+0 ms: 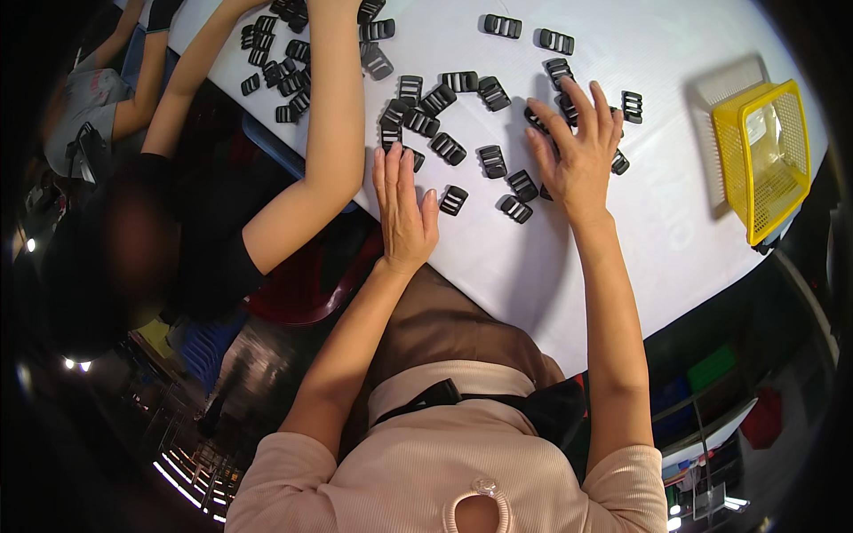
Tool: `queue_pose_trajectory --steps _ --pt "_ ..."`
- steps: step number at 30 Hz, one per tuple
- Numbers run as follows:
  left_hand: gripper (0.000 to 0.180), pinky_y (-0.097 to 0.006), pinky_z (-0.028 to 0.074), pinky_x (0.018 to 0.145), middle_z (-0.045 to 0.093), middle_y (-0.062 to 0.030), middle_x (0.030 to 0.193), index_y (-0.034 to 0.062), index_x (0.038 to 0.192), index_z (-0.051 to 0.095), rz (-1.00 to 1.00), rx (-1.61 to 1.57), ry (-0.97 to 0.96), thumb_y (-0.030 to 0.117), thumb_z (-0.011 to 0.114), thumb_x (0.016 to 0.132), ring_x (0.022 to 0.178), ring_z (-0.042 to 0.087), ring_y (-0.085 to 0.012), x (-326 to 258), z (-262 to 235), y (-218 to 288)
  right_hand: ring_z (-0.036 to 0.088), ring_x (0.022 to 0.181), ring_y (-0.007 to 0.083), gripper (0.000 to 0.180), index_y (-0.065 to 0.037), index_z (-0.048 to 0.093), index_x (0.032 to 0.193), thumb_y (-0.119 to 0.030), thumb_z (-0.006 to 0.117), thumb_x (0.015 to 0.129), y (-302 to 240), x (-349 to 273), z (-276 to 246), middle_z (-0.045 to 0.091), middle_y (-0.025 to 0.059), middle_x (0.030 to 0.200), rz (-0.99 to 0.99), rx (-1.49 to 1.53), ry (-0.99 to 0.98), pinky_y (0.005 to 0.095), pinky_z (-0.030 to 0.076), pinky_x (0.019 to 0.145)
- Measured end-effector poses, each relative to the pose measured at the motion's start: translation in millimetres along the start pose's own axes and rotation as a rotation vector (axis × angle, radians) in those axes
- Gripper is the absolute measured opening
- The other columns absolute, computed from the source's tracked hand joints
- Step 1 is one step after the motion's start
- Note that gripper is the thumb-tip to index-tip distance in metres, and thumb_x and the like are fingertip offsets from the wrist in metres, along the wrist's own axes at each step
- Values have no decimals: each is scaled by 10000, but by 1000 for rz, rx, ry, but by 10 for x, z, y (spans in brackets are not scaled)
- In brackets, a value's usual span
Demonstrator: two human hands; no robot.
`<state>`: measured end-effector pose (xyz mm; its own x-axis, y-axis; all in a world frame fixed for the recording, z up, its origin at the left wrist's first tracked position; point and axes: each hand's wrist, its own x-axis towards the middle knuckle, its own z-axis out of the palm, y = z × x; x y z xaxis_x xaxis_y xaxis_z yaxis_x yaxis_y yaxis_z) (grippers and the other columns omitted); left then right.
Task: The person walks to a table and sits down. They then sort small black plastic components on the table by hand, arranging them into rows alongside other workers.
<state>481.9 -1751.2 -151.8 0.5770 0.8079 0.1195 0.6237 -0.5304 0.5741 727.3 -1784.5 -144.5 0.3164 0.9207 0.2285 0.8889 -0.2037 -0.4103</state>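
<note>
Both hands lie flat on the white bench (533, 258) among scattered black plastic buckles (453, 201), well left of the yellow basket (769, 160). The left hand (404, 213) has its fingers pressed together beside one buckle; the right hand (582, 151) has its fingers spread over several. Sweeping with light, flat palms looks best, so that pieces slide together without flipping.

White table (622, 258) spans the far side. Red chair seat (302, 293) at left. Dark floor near left reflects strip lights (191, 484). Coloured bins (711, 369) near right.

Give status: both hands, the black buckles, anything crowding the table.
Left hand flat, open, beside a loose buckle. Right hand spread over black buckles. Co-worker's forearm crosses table left; yellow basket far right.
</note>
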Motion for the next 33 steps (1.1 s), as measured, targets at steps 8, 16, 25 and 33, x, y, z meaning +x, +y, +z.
queue_pose_trajectory --steps 8,16,25,33 --pt "665 -572 197 1119 273 -276 1482 -38 1437 296 106 28 14 169 592 879 1377 219 -490 67 -23 -148 299 1339 416 481 -125 476 1372 -289 581 933 550 -473 -181 383 186 1418 258 97 176 528 246 1098" --pt "623 -554 248 1082 271 -320 1455 -29 1425 314 98 -23 137 200 577 908 1327 272 -504 638 192 -143 308 1373 365 562 -115 441 1393 -411 546 928 674 -153 115 395 175 1435 260 -7 202 606 164 1105" --pt "570 -482 281 1101 390 -232 1432 23 1407 377 218 -67 215 266 562 926 1330 340 -427 1395 457 -79 364 1363 296 484 -252 539 1330 -510 515 921 337 862 556 490 26 1402 -132 95 90 594 188 1115" --pt "488 -445 359 1065 516 -197 1314 28 1347 452 249 -372 24 225 567 916 1254 448 -379 1104 259 0 432 1300 293 374 -126 612 1213 -349 558 917 50 440 182 548 50 1319 -315 341 -239 502 292 1111"
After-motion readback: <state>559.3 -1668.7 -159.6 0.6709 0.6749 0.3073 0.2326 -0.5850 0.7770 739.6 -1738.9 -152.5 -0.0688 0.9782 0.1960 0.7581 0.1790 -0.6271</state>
